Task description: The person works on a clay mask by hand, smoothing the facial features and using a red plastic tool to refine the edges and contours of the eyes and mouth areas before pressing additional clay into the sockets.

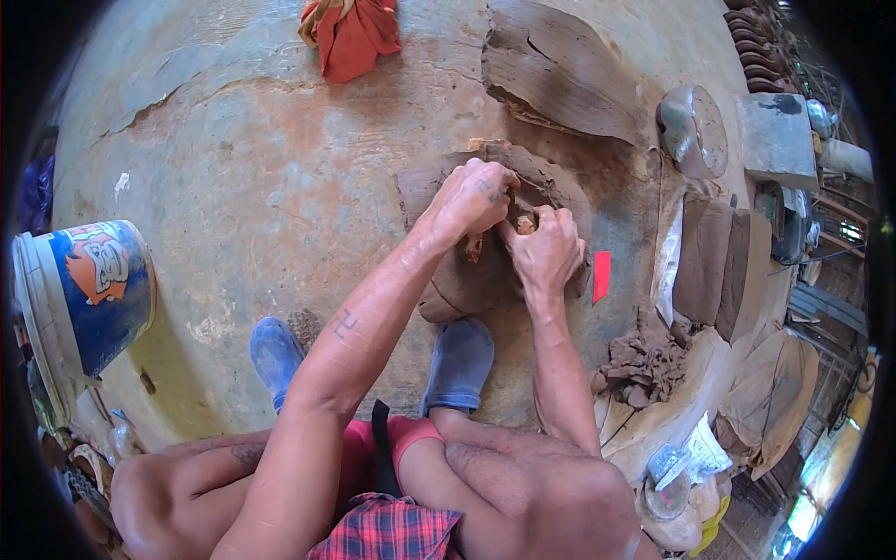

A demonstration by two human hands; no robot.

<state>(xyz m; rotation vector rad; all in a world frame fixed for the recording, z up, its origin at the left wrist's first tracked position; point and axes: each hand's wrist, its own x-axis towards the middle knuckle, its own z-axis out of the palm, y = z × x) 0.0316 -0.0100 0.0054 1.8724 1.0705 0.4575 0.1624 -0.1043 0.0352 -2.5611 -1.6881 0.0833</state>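
The flattened grey-brown clay slab (467,280) lies at frame centre on the worn concrete floor (243,177). Left hand (474,198) and right hand (546,250) meet there, fingers closed on a small clay lump (525,224), bracing it for shaping. A red cloth (353,33) sits at upper centre.

1. One view only: head-worn fisheye, looking steeply down past the person's knees at the floor (233,177).
2. Faces forward and down; forearms enter from the lower edge, both hands meet just right of frame centre.
3. Close range: the hands and the clay under them fill the middle.
4. Strong barrel bend; black rim in all corners, bucket (84,299) at left edge.
5. No second view, so no shared area.
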